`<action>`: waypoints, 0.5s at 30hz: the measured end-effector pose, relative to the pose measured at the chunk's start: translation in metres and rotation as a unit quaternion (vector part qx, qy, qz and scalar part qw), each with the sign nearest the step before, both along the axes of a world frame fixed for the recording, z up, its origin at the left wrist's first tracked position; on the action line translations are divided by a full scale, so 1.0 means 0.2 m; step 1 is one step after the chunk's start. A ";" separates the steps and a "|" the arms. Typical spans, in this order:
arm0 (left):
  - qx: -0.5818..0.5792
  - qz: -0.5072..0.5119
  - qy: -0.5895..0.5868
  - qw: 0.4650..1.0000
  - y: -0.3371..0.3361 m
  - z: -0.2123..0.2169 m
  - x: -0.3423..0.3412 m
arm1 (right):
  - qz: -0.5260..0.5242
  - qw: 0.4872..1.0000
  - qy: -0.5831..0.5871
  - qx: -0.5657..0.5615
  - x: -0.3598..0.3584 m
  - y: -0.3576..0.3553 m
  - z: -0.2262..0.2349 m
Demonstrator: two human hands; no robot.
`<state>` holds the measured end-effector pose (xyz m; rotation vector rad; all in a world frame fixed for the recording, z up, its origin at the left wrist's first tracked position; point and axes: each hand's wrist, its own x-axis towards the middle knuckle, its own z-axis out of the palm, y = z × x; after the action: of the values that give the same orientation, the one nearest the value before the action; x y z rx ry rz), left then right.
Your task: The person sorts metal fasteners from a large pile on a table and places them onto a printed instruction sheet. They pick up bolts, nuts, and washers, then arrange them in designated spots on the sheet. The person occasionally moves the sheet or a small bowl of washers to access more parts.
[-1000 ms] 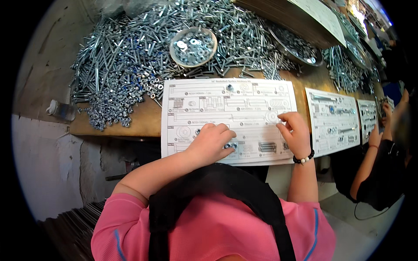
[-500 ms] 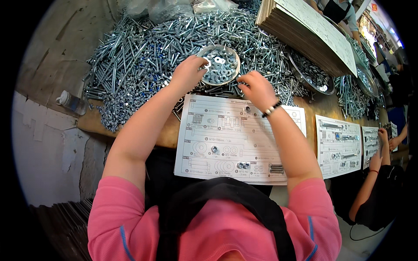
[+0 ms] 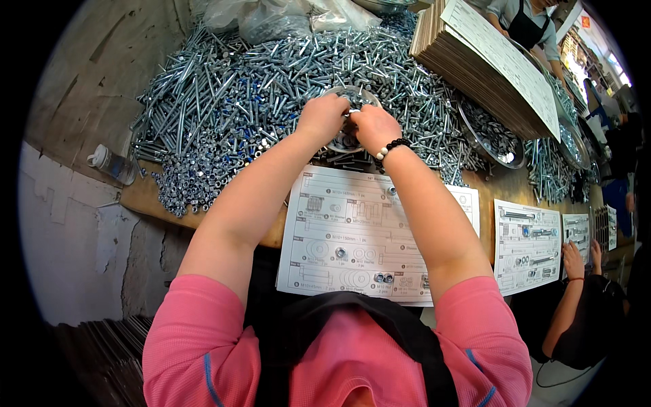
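Two hands of mine, left hand (image 3: 325, 115) and right hand (image 3: 377, 129), are close together over the round bowl (image 3: 352, 89) of washers (image 3: 344, 141), amid loose bolts (image 3: 285, 74) on the desk (image 3: 146, 201). I cannot tell whether either grip is clamped on anything. Nearer me lies the printed card (image 3: 319, 234), partly under my right forearm.

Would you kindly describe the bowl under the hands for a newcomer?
Beyond the printed sheet spreads a bolt heap. In it sits a round, pale-rimmed bowl. Unlike the metal bowl rightward, it lies under the left hand and right hand.
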<state>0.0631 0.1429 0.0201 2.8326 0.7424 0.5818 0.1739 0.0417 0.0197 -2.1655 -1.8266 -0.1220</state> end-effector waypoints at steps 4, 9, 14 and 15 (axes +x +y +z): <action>-0.123 0.024 -0.062 0.990 0.01 0.05 -0.05 | 0.008 0.998 0.025 -0.060 0.02 0.01 0.04; -0.327 0.021 -0.148 0.933 0.05 0.08 -0.11 | 0.035 0.996 0.077 -0.036 0.05 0.01 0.02; -0.358 0.022 -0.180 0.916 0.06 0.06 -0.14 | -0.005 0.973 0.229 0.008 0.05 -0.01 0.04; -0.363 0.028 -0.171 0.915 0.05 0.08 -0.14 | -0.004 0.972 0.235 0.011 0.06 -0.02 0.05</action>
<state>0.0345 0.1525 0.0366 1.9699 0.7679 0.6212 0.1853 0.0386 0.0291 -1.9708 -1.5332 0.3389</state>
